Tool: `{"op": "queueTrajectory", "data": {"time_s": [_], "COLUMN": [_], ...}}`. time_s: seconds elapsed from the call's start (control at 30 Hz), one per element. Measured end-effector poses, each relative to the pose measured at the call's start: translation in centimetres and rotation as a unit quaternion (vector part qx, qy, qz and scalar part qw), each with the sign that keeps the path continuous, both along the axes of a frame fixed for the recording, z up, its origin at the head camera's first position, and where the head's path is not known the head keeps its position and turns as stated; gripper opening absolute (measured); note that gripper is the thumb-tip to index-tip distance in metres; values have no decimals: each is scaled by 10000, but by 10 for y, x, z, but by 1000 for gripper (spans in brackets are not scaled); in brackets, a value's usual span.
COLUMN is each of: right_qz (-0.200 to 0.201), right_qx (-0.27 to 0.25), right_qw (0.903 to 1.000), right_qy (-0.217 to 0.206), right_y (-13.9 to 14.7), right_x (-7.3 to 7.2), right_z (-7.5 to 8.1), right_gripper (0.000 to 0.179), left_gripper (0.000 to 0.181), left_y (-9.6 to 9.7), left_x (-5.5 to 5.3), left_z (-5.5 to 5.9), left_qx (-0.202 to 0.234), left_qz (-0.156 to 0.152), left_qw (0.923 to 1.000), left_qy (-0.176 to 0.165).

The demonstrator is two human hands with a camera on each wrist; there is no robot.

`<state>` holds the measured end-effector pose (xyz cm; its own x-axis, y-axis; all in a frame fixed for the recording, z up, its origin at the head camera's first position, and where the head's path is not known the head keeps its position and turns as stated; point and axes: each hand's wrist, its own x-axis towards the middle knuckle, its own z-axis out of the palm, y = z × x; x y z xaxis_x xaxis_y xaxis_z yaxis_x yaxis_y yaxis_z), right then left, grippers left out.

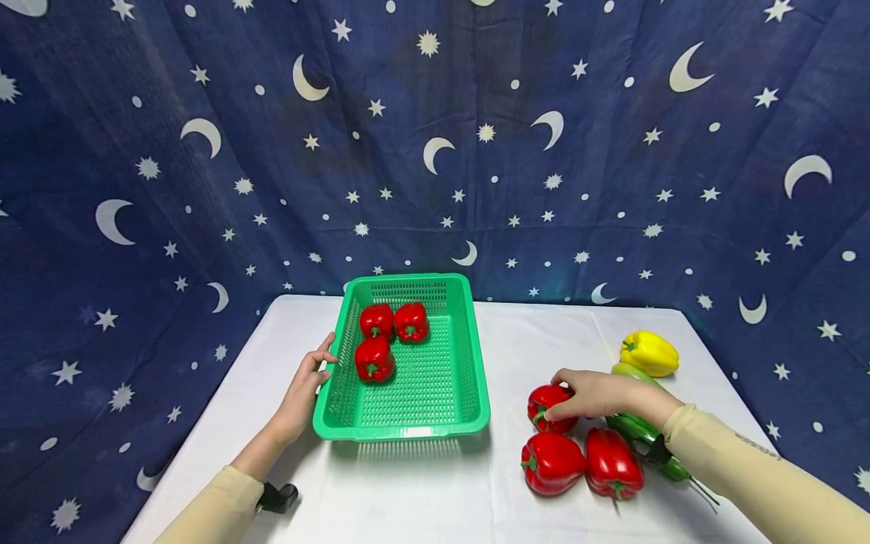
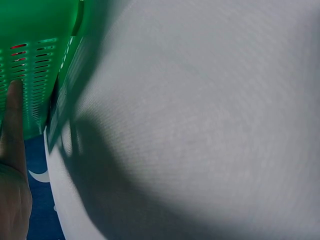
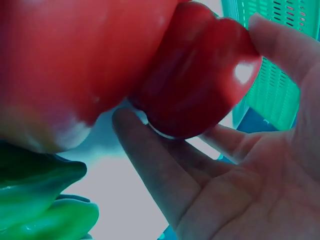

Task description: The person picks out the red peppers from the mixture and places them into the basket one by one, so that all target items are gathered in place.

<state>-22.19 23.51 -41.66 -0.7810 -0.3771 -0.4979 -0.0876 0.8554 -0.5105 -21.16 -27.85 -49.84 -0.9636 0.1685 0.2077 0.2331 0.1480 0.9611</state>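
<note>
My right hand (image 1: 594, 393) reaches over a red bell pepper (image 1: 544, 404) on the white table, thumb on one side and fingers on the other. In the right wrist view, thumb and fingers are around this pepper (image 3: 200, 75), touching its sides. Two more red bell peppers, one in front (image 1: 553, 462) and one beside it (image 1: 614, 462), lie closest to this hand. My left hand (image 1: 299, 393) is at the left side of a green plastic basket (image 1: 408, 433); one finger (image 2: 14, 115) lies straight along its slotted outer wall. Three red bell peppers (image 1: 374, 359) sit in the basket's left half.
A yellow bell pepper (image 1: 650, 353) lies at the table's back right. Green peppers (image 1: 635, 428) lie partly hidden under the right forearm. The white table (image 1: 414, 491) ends at a dark blue curtain (image 1: 435, 189) with moons and stars.
</note>
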Motion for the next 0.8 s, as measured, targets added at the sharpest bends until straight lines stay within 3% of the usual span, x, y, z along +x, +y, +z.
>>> {"op": "queueTrajectory", "data": {"time_s": [0.37, 0.8], "right_qz": [246, -54], "right_qx": [-577, -940], "right_qw": [9963, 9955], "right_qy": [590, 123], "right_y": [2, 6], "right_x": [-10, -14], "right_z": [-9, -19], "right_gripper": [80, 98], "left_gripper": [26, 26], "left_y": [2, 1], "left_x": [1, 0], "left_z": [3, 2], "left_qx": [-61, -89], "left_qz": [36, 50], "left_qw": [10000, 9999], "left_qy": [-61, -101]}}
